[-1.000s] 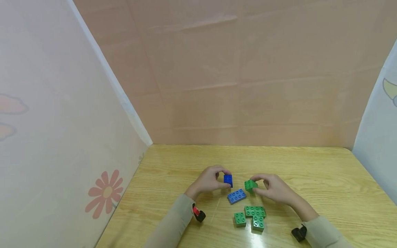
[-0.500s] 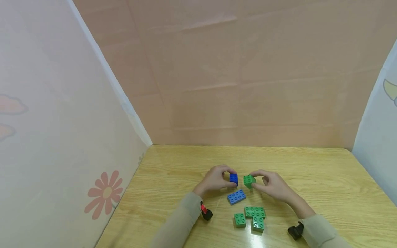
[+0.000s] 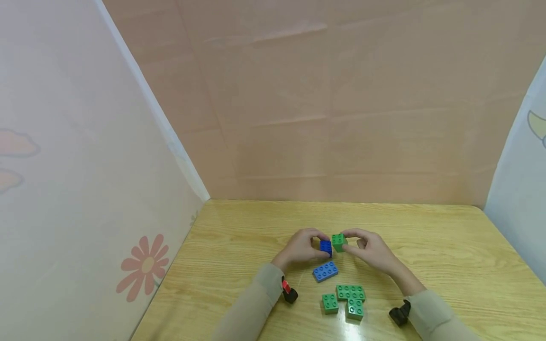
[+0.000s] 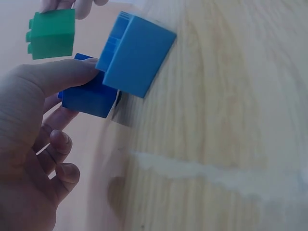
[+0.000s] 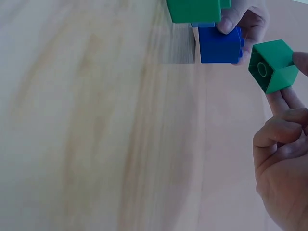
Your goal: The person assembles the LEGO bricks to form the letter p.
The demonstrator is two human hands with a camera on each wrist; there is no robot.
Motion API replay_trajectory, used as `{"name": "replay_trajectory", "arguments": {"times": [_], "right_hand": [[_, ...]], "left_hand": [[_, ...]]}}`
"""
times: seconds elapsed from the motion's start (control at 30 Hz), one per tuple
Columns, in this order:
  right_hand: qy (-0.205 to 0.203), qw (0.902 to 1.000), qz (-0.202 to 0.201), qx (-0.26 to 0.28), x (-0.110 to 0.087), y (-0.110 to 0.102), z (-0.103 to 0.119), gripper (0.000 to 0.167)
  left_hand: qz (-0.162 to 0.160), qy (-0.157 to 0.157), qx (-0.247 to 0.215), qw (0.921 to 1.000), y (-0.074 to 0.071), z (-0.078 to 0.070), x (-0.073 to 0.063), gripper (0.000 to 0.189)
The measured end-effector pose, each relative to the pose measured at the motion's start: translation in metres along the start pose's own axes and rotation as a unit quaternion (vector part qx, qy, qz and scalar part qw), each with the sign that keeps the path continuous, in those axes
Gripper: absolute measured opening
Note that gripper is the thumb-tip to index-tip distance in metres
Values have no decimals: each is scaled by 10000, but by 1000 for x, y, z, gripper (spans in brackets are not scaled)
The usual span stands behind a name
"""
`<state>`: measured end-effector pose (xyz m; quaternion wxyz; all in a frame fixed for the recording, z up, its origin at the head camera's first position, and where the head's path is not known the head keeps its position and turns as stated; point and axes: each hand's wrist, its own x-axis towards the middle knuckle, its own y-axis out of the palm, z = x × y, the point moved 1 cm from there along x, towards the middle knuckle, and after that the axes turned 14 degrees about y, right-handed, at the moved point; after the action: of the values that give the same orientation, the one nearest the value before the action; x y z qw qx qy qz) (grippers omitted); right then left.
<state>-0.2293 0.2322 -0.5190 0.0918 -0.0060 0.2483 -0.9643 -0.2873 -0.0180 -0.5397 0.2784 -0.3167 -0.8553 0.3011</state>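
My left hand [image 3: 300, 247] pinches a dark blue toy brick [image 3: 326, 248] between thumb and fingers. Just to its right, my right hand [image 3: 372, 250] pinches a green toy brick [image 3: 339, 242] by its sides, studs up. In the right wrist view the hollow underside of that green brick [image 5: 262, 70] shows, raised above the table. The two held bricks are close side by side, the green one slightly farther back. In front of the left fingertips a lighter blue eight-stud brick [image 3: 325, 272] lies on the table.
Nearer the person, a long green brick [image 3: 350, 292] and two square green bricks [image 3: 330, 303] lie on the wooden table [image 3: 239, 222]. A tan cloth [image 3: 281, 142] hangs behind the table, and a pale sheet with a flower [image 3: 147, 264] at the left.
My left hand has moved right with the dark blue brick. My right hand has moved slightly left and back with the green brick, narrowing the gap. The bricks on the table stay put.
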Motion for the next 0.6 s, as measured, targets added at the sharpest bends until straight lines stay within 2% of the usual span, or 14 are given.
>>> {"name": "replay_trajectory", "arguments": {"times": [0.27,0.6], "right_hand": [[48,9997,108,221,10,5,2,41],[73,9992,227,323,21,13,3,41]], "left_hand": [[-8,143,-78,9999,6,3,4,38],[-62,133,-264,9995,7,3,4,31]]}}
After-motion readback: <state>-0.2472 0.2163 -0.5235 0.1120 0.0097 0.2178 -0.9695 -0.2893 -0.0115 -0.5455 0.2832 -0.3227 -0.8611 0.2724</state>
